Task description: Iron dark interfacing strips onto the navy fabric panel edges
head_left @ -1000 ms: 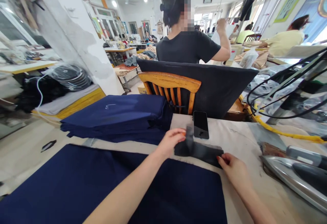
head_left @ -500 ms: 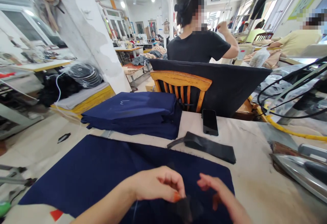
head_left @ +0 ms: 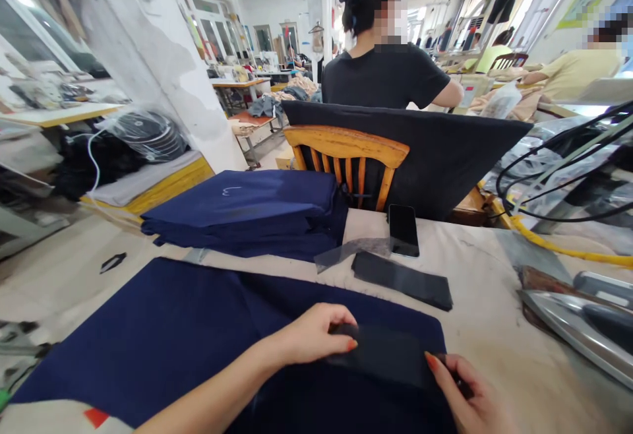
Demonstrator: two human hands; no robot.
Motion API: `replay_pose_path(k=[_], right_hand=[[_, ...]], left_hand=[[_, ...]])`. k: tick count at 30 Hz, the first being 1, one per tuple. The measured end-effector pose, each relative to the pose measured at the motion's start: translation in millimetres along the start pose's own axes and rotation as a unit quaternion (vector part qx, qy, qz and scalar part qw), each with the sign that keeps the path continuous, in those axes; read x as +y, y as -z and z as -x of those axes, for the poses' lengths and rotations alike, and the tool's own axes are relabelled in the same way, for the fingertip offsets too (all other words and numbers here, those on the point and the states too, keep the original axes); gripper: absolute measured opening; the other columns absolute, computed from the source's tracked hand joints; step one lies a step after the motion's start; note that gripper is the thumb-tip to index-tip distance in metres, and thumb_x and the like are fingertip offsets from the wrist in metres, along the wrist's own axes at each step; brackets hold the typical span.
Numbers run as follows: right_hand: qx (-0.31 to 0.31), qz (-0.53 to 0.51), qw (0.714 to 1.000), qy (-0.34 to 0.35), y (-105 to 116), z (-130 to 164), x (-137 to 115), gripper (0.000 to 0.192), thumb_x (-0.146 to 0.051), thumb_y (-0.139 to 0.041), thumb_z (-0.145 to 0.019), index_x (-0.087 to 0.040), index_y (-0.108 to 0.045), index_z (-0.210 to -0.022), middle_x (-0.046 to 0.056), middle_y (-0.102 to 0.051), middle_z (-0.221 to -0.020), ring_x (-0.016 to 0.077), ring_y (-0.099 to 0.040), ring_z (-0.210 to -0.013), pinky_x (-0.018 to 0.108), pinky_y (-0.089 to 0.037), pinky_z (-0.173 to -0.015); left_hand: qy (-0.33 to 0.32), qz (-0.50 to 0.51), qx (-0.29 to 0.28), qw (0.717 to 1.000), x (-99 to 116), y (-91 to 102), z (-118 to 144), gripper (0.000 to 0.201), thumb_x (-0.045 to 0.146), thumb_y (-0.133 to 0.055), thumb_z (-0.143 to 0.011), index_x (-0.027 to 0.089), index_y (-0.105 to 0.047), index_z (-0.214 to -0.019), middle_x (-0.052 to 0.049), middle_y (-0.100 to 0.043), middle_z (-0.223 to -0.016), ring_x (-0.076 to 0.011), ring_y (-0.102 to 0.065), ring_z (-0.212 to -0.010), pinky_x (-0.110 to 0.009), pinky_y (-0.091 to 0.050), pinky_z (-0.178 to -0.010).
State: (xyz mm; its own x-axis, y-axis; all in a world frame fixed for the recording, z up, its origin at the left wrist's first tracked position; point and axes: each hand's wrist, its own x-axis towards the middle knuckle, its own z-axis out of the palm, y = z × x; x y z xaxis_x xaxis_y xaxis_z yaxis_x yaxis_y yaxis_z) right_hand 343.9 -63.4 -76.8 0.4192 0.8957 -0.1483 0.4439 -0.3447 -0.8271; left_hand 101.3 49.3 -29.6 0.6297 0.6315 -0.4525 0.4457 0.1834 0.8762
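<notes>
My left hand (head_left: 314, 335) pinches the left end of a thin black strip (head_left: 383, 355). My right hand (head_left: 465, 398) presses the strip's right end. The strip lies flat across the near right part of a navy blue fabric piece (head_left: 168, 335) spread on the table. Behind it rests a stack of black strips (head_left: 403, 279), with one translucent grey strip (head_left: 351, 251) sticking out to the left.
A phone (head_left: 403, 229) lies face up behind the strips. A pile of folded navy fabric (head_left: 242, 216) sits at back left. An iron (head_left: 576, 322) rests at right, cables above it. A wooden chair (head_left: 346, 163) draped in dark cloth and a seated person stand beyond the table.
Both hands came back from the strip stack toward me with one black strip, and now hold it flat on the navy fabric. The camera view shifted slightly.
</notes>
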Motion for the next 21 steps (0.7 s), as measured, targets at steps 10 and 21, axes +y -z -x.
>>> replay_pose_path(k=[10,21], right_hand=[[-0.017,0.218,0.974,-0.058,6,-37,14,0.046,-0.07,-0.035,-0.077,-0.03,-0.058,-0.08,0.002,-0.064,-0.074,0.0228,-0.06,-0.065,0.035,-0.043,-0.058],[0.056,0.206,0.977,0.009,8,-37,19,0.031,-0.056,-0.042,-0.08,-0.026,-0.05,-0.077,0.0,-0.059,-0.065,0.0178,-0.057,-0.054,0.03,-0.041,-0.048]], left_hand=[[-0.051,-0.303,0.231,0.923,-9,2.8,-26,0.037,0.026,-0.054,-0.084,0.025,-0.056,-0.122,-0.003,-0.064,-0.116,-0.0234,-0.06,-0.104,-0.035,-0.045,-0.09],[-0.009,-0.366,0.248,0.897,-5,1.3,-25,0.038,0.029,-0.054,-0.085,0.025,-0.053,-0.123,-0.003,-0.064,-0.099,-0.0204,-0.063,-0.086,-0.031,-0.048,-0.075]])
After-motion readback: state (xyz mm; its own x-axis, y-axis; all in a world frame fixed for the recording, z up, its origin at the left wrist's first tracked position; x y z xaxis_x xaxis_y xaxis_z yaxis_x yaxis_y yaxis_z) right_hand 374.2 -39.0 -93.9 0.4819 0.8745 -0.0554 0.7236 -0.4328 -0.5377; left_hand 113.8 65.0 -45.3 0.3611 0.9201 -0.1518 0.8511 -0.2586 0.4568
